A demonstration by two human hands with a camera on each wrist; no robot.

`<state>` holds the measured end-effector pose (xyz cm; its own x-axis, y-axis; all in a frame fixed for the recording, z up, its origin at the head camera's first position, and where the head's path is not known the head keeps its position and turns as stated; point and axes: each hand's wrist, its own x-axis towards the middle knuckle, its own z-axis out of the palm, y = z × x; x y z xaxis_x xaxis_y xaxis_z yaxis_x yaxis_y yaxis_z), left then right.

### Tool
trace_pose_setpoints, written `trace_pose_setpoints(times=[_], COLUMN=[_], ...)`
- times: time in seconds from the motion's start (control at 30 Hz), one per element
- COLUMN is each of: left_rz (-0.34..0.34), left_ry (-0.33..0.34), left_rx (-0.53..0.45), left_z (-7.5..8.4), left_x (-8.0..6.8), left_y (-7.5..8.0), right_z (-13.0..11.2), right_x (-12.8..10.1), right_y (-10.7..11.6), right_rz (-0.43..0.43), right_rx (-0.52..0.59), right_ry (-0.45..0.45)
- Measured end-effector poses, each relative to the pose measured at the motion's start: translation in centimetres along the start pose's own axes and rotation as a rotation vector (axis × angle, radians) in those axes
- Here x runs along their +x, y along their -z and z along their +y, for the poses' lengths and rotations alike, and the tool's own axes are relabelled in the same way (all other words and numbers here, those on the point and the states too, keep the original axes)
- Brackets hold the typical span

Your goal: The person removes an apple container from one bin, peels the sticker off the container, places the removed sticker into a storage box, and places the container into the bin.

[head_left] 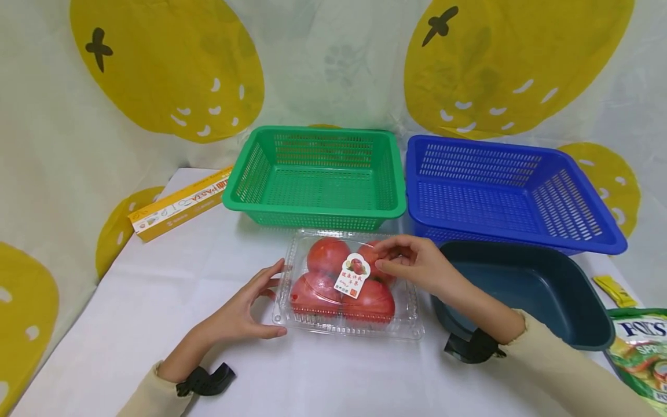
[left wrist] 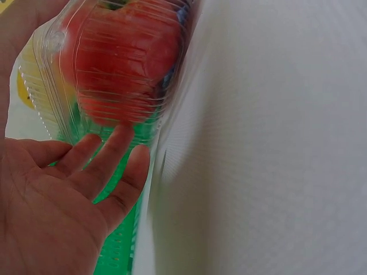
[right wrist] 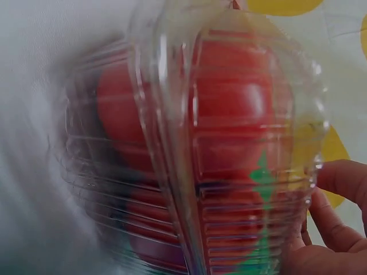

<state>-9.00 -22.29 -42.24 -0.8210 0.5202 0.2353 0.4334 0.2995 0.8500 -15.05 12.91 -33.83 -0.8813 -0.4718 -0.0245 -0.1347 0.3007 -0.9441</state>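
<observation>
A clear plastic clamshell box (head_left: 409, 318) holding several red tomatoes (head_left: 328, 256) lies on the white table in the head view. A white label (head_left: 351, 275) with a fruit picture and red writing is on its lid. My left hand (head_left: 242, 310) is at the box's left side, fingers spread, fingertips right at the clear wall in the left wrist view. Over the lid's right part is my right hand (head_left: 417, 263), its fingers bent and thumb and fingertips close to the label's right edge. In the right wrist view, its fingers (right wrist: 338, 229) reach the lid's top.
Behind the box stand a green basket (head_left: 312, 211) and a blue basket (head_left: 500, 231). To the right are a dark teal basin (head_left: 500, 289), a small yellow packet (head_left: 615, 291) and a green bag (head_left: 643, 347). An orange-and-white pasta box (head_left: 179, 205) lies back left.
</observation>
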Motion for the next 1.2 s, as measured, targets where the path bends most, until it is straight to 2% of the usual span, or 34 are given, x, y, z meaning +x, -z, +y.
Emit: trace_pose_setpoints(times=[0.17, 0.4, 0.7, 0.9, 1.2], left_rz=[-0.002, 0.001, -0.005, -0.005, -0.006], left_ry=[0.033, 0.025, 0.054, 0.072, 0.085], left_rx=[-0.001, 0.001, -0.002, 0.000, -0.002], left_z=[0.2, 0.0, 0.2, 0.4, 0.4], left_x=[-0.1, -0.1, -0.1, 0.0, -0.1], left_y=[0.0, 0.0, 0.0, 0.1, 0.0], right_z=[0.1, 0.1, -0.1, -0.2, 0.1], right_x=[1.3, 2.5, 3.7, 4.0, 4.0], right_y=[-0.3, -0.6, -0.5, -0.6, -1.2], right_rz=[-0.024, -0.073, -0.122, -0.099, -0.048], right_rx=[-0.051, -0.124, -0.129, -0.138, -0.212], right_ry=[0.021, 0.049, -0.058, -0.100, -0.003])
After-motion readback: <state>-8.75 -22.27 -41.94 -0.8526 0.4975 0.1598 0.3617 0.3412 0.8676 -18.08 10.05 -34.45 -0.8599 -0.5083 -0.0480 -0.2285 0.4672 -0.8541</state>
